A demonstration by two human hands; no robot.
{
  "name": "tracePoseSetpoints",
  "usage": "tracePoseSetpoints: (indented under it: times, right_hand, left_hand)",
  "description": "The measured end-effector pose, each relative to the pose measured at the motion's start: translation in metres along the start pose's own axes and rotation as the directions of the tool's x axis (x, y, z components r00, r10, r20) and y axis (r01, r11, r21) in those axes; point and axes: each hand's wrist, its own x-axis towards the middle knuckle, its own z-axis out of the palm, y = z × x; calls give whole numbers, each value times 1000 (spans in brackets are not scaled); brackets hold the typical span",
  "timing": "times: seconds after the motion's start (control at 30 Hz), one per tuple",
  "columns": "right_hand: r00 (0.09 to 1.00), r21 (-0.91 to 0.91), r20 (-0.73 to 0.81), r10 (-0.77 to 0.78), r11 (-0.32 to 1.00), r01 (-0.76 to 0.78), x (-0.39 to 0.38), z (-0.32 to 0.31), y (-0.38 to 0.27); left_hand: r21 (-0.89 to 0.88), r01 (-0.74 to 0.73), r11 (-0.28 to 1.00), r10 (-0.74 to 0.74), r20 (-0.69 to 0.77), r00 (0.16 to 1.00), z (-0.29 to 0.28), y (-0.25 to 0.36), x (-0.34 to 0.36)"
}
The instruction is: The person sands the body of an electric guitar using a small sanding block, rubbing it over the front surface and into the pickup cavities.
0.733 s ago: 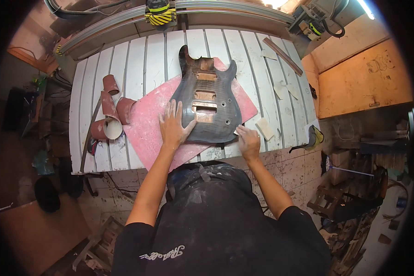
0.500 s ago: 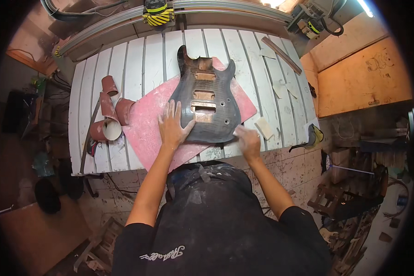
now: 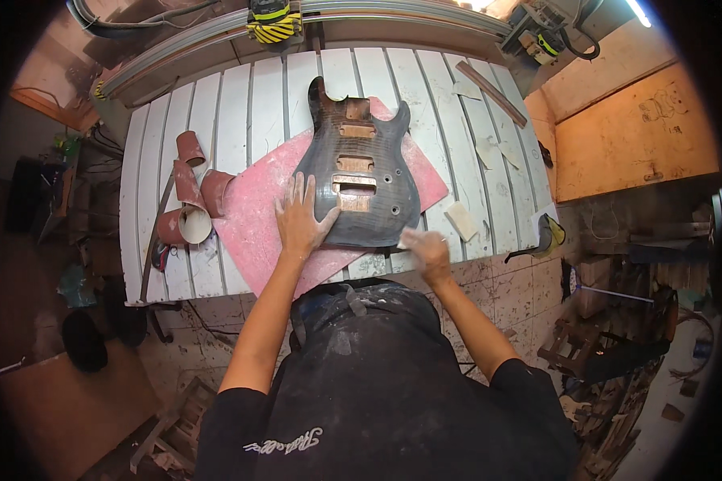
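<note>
A dark grey-black electric guitar body [image 3: 370, 172] with routed wooden cavities lies flat on a dusty pink sheet [image 3: 253, 210], its horns pointing away from me. My left hand [image 3: 301, 218] presses flat on its lower left part, fingers spread. At the lower right edge of the body, my dusty right hand [image 3: 430, 255] is closed, somewhat blurred. Its fingertips pinch a small whitish piece [image 3: 406, 241] against the rim; whether this is folded sandpaper I cannot tell. Just right of that hand rests a cream rectangular block [image 3: 460, 221].
Several reddish-brown abrasive rolls [image 3: 186, 184] lie at the left of the white slatted table [image 3: 225, 104]. A wooden strip [image 3: 491, 94] and pale paper scraps [image 3: 487, 152] are at the right. A metal rail [image 3: 401, 12] spans the far side. A yellow-black tool [image 3: 547, 236] sits at the right corner.
My right hand has moved slightly left and toward me along the body's lower right edge. My left hand stays in place on the guitar body.
</note>
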Motion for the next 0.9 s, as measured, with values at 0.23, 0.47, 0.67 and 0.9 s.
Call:
tracePoseSetpoints:
  times: [0.23,0.47,0.67,0.9]
  right_hand:
    - [1000,62,-11,-27,998,27,10,-7,-26]
    - [999,14,-32,32,999,-32,10,0,-28]
    - [996,-48,-62,58,997,-61,17,6,-18]
    - [997,-2,22,-69,998,69,14,6,-1]
  left_hand:
    - [15,-1,1000,1,-11,1000,1,-5,-3]
    - [11,-15,1000,16,-30,999,1,-4,-3]
    - [11,-6,1000,6,-5,1000,1,-2,-1]
    - [-3,-16,1000,16,-14,1000,3,-3,-3]
